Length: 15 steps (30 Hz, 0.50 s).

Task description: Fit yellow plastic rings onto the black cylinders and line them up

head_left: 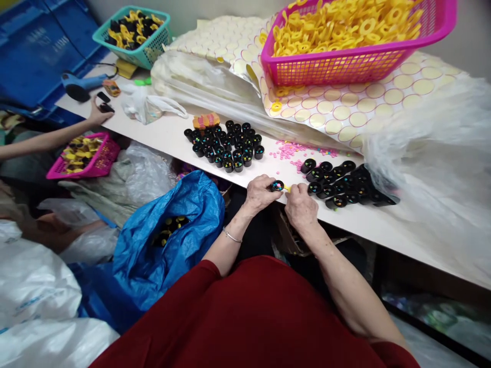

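Observation:
At the table's front edge my left hand (261,193) is closed around a small black cup (276,185) with pink and blue beads showing in its open top. Close beside it, my right hand (302,205) pinches a small yellow plastic piece (287,188), mostly covered by the fingers; it may be a ring. To the right of my hands stand several black cups (339,179), some with coloured beads inside. Another group of black cups (227,144) holding beads stands to the left. Loose pink beads (289,150) lie scattered between the two groups.
A magenta basket (345,65) of yellow rings stands at the back on printed sheets (333,110). A teal basket (148,51) sits far left, near a blue heat gun (82,84). A co-worker's hand (98,113) is at left. A blue sack (192,204) is below.

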Motion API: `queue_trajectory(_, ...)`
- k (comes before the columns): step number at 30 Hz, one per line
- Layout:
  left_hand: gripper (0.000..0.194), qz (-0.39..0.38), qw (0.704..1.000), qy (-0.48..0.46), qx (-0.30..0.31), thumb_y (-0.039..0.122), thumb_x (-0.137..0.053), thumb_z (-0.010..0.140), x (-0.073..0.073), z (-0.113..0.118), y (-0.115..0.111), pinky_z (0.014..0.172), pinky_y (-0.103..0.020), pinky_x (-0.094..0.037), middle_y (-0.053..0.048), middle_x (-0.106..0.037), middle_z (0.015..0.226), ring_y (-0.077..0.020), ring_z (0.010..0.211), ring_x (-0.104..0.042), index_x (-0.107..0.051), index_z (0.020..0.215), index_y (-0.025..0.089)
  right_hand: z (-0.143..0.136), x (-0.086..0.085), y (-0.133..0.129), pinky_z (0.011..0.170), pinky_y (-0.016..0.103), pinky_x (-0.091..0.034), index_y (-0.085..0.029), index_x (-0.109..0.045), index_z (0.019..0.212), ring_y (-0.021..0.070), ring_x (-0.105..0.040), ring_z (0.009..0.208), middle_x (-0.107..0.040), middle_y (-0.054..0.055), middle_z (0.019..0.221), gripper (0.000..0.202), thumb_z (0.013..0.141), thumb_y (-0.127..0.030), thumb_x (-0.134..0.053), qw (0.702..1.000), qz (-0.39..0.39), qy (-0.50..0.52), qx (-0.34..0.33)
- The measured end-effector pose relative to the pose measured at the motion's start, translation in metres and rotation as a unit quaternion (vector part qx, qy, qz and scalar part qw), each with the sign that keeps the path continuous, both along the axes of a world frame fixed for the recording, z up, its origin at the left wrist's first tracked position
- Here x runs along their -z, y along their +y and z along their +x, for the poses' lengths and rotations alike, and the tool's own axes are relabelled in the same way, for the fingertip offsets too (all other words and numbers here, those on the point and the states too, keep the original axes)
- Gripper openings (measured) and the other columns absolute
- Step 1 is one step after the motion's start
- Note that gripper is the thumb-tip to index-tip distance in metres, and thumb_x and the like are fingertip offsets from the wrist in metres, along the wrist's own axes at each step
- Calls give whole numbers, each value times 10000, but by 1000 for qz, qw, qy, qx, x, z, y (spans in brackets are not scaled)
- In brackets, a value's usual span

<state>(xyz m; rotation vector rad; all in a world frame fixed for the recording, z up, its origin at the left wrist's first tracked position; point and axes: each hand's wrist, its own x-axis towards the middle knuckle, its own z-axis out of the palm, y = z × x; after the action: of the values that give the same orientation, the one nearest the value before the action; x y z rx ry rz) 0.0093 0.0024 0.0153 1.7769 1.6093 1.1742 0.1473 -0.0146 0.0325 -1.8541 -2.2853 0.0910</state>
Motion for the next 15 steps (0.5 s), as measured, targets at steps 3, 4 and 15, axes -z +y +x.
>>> queue_trajectory(3, 83, -8, 1000, -4, 2, 207, -705, 602, -1, 0, 0, 564, -218, -356, 37, -471, 600, -95, 603, -450, -646, 651, 176, -2, -1, 2, 487, 280, -297, -122, -573, 903, 166, -515, 619, -561, 111, 889, 210, 888, -218, -387, 999, 18, 26, 18)
queue_trajectory(4, 89, -6, 1000, -3, 2, 214, -710, 602, -1, 0, 0, 565, -219, -355, 38, -469, 596, -95, 600, -448, -644, 647, 176, -1, -2, 3, 506, 284, -335, -122, -572, 902, 183, -536, 659, -566, 116, 879, 213, 888, -235, -392, 997, 49, 56, 23)
queue_trajectory(15, 44, 26, 999, -12, 15, 159, -597, 672, 10, 1, 1, 627, -242, -392, 5, -528, 640, -114, 643, -485, -599, 628, 167, -15, -23, 9, 582, 270, -408, -173, -606, 922, 175, -559, 737, -596, 88, 937, 211, 870, -294, -441, 980, 89, 148, -96)
